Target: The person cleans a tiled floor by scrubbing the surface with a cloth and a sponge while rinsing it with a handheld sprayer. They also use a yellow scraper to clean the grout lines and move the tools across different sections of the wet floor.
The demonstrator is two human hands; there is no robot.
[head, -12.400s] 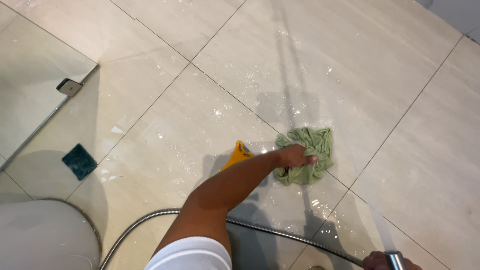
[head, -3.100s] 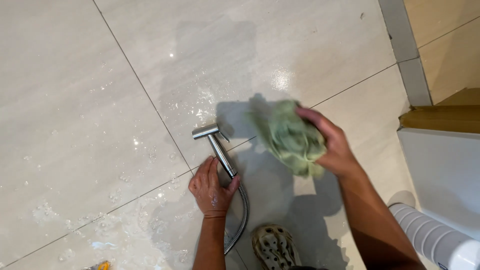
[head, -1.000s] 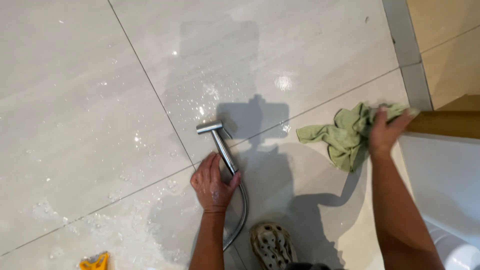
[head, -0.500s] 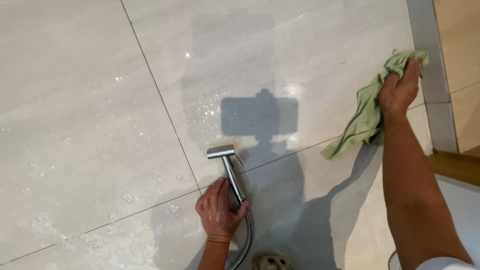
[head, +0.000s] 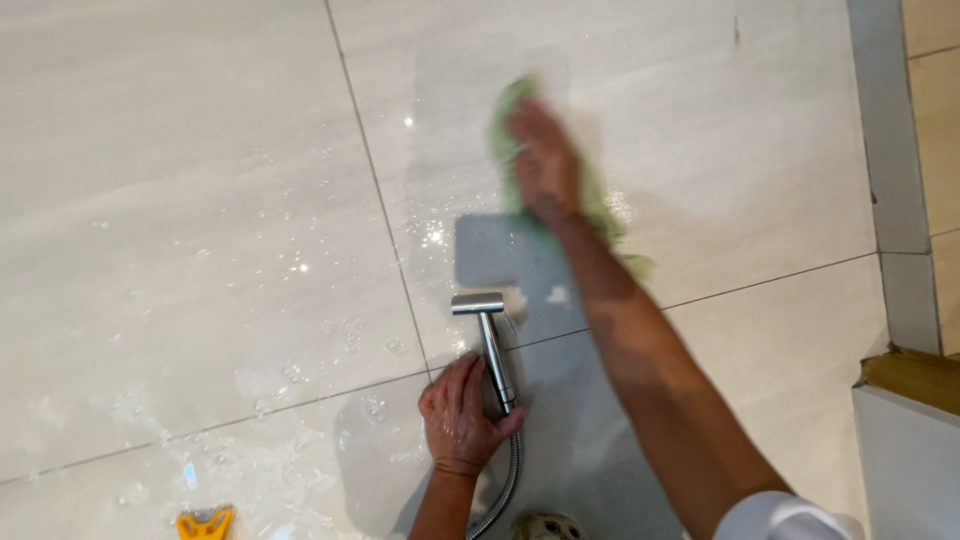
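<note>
My left hand (head: 462, 418) grips the handle of a chrome hand sprayer (head: 487, 330) lying on the wet tiled floor (head: 200, 200), its metal hose (head: 505, 480) running back toward me. My right hand (head: 545, 165) is stretched out ahead, blurred by motion, pressing a green cloth (head: 590, 215) flat on the pale tiles beyond the sprayer head. Most of the cloth is hidden under the hand and forearm.
Water droplets and puddles lie on the tiles around the sprayer. A yellow scraper (head: 205, 522) lies at the bottom left. A grey tile border (head: 885, 150) runs along the right, with a white fixture and wooden edge (head: 910, 400) at the lower right. A shoe tip (head: 545, 525) shows at the bottom.
My right hand has swept the green cloth from the far right edge leftward to the middle of the floor, above the sprayer. The left hand still holds the sprayer in place.
</note>
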